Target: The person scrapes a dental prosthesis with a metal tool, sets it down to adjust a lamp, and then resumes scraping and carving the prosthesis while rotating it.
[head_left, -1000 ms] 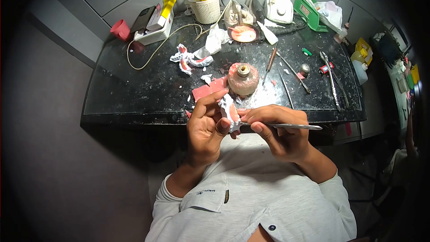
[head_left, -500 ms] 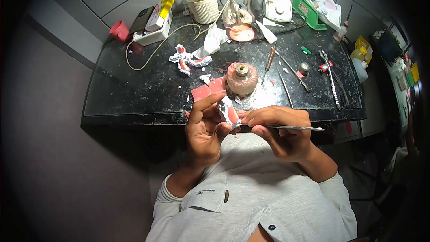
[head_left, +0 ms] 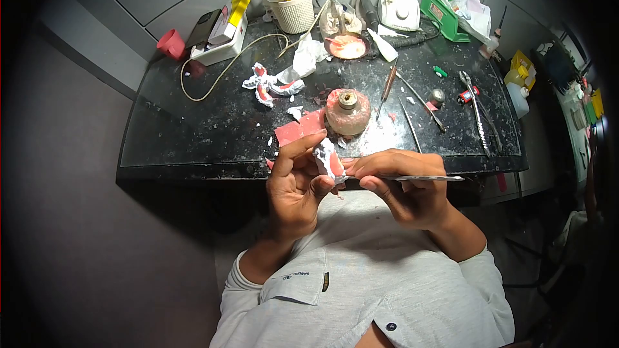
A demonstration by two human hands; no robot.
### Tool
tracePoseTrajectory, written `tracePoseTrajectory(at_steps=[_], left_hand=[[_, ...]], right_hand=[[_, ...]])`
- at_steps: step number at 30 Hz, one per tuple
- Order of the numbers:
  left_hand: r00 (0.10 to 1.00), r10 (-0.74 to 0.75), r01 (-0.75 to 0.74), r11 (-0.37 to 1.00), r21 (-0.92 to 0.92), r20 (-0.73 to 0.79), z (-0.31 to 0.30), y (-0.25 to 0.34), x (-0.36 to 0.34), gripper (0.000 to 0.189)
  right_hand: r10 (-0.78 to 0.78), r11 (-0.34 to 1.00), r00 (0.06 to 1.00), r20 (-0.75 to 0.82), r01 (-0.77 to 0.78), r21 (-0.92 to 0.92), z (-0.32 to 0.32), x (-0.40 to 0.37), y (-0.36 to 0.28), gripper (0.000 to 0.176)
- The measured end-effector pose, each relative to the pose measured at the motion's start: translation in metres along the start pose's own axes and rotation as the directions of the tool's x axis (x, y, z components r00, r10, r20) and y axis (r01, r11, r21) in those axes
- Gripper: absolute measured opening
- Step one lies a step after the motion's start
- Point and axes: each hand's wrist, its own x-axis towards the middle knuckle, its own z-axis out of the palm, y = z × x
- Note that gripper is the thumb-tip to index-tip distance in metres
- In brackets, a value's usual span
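Between the thumb and fingers of my left hand (head_left: pixel 295 183) is a small white plaster dental model (head_left: pixel 324 153) with pink wax on it. My right hand (head_left: pixel 406 187) grips a thin metal carving tool (head_left: pixel 432 178), its handle sticking out to the right. The tool's working end is at the lower right of the model, partly hidden by my fingers. Both hands are in front of the bench's near edge. Just beyond them, pink wax sheets (head_left: pixel 300 128) lie beside a glass spirit burner (head_left: pixel 348 113) smeared with wax.
More white-and-pink plaster models (head_left: pixel 263 85) lie on the black bench (head_left: pixel 193 129). Several metal instruments (head_left: pixel 411 125) rest right of the burner. Behind stand a wax pan (head_left: pixel 348 46), a white basket (head_left: pixel 295 14), a white control box (head_left: pixel 399 11) and a green holder (head_left: pixel 445 16). A cable crosses the left.
The carving tool's handle end has tilted slightly upward with my right hand. The model has turned a little in my left hand.
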Motion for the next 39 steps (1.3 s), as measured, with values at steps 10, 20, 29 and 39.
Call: tracePoseTrajectory(at_steps=[10, 20, 29, 39], left_hand=[[0.997, -0.074, 0.074, 0.997, -0.017, 0.021, 0.002, 0.007, 0.000, 0.058], [0.987, -0.160, 0.160, 0.987, -0.013, 0.024, 0.000, 0.006, -0.001, 0.063], [0.982, -0.163, 0.170, 0.983, -0.065, 0.089, -0.001, 0.006, 0.001, 0.060], [0.958, -0.235, 0.272, 0.924, -0.270, 0.162, -0.006, 0.000, 0.002, 0.062]], right_hand=[[0.074, 0.996, 0.997, 0.022, -0.076, 0.057, -0.006, 0.000, 0.001, 0.007], [0.200, 0.960, 0.978, 0.058, -0.208, 0.190, -0.010, 0.000, -0.003, 0.009], [0.297, 0.896, 0.944, 0.145, -0.328, 0.300, -0.012, -0.005, -0.001, 0.012], [0.400, 0.781, 0.904, 0.152, -0.423, 0.460, -0.009, -0.005, -0.001, 0.009]])
